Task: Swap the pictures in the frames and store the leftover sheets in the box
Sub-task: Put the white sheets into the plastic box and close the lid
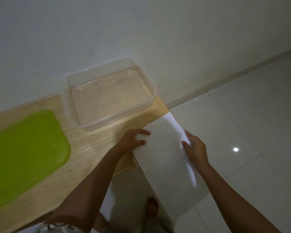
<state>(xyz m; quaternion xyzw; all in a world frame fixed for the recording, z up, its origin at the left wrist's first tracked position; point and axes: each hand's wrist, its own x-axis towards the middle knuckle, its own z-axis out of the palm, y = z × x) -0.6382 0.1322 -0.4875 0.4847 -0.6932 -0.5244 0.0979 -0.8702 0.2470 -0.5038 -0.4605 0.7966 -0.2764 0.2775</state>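
Two hands grip white sheets
Left hand [133, 140] and right hand [194, 148] pinch opposite edges of the sheets [166, 148], likely squaring them for the clear box [151, 84]

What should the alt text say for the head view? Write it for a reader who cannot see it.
Two bare hands, left hand and right hand, hold a large white sheet by its opposite edges at the end of a wooden table, the sheet hanging out over the tiled floor. An empty clear plastic box sits on the table against the wall, with a green lid to its left.
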